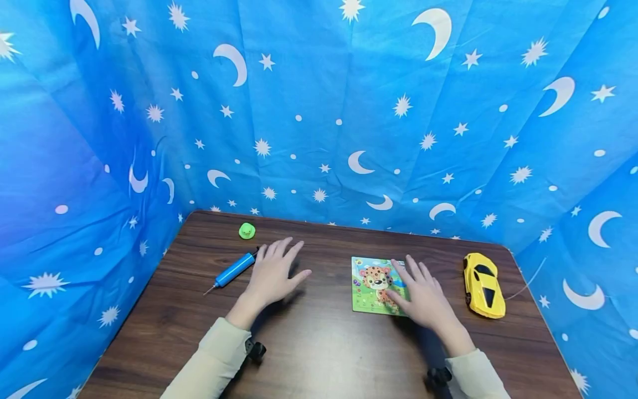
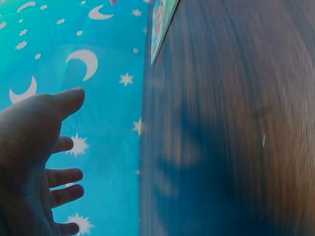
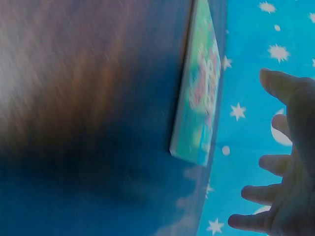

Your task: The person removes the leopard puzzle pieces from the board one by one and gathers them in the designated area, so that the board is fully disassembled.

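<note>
In the head view a square jigsaw puzzle (image 1: 376, 280) with a cartoon leopard on green lies flat, right of the table's middle. My right hand (image 1: 423, 293) hovers over its right edge with spread fingers, holding nothing; the right wrist view shows a gap between that hand (image 3: 285, 162) and the puzzle (image 3: 197, 98). My left hand (image 1: 274, 271) is also spread and holds nothing, raised above the table beside a blue hand pump (image 1: 235, 270) with a thin needle tip. It hides the pump's far end. In the left wrist view the puzzle's corner (image 2: 161, 24) shows at the top.
A small green toy (image 1: 246, 231) sits near the back left edge of the brown wooden table (image 1: 324, 343). To the right stands a yellow toy car (image 1: 483, 285), with a thin pale strand beside it. Blue cloth (image 1: 319, 111) with moons and stars surrounds the table.
</note>
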Motion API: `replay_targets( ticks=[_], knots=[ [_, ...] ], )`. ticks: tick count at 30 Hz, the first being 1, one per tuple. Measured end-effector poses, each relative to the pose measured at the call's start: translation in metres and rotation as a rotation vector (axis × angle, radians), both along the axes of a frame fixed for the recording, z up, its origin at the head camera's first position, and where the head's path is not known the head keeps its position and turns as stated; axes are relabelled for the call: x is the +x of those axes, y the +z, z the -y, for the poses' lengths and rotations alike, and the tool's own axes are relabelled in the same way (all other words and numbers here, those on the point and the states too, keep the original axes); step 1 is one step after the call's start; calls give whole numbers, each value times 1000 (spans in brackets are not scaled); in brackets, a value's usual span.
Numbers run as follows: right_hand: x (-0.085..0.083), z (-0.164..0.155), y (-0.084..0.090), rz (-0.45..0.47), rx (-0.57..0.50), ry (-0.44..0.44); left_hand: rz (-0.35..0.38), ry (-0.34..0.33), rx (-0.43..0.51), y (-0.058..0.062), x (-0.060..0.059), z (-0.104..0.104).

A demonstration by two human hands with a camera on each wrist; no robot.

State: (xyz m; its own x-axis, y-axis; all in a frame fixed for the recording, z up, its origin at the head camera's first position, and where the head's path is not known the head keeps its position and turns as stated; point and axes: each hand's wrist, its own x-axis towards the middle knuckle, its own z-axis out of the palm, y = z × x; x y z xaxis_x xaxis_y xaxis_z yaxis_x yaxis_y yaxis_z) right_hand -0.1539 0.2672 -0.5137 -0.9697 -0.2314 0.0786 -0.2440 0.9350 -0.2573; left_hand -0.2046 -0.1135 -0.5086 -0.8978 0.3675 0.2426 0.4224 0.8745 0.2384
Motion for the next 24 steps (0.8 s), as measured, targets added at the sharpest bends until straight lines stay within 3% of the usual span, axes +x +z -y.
replay_targets(
  ticks=[11, 19, 24],
  knots=[
    [6, 27, -15, 106, 38, 55, 113, -53, 66, -18, -4, -37],
    [6, 35, -19, 181, 77, 76, 243, -80, 113, -29, -8, -63],
    [5, 36, -22, 207, 101, 86, 265, -99, 104, -33, -15, -80]
  ],
)
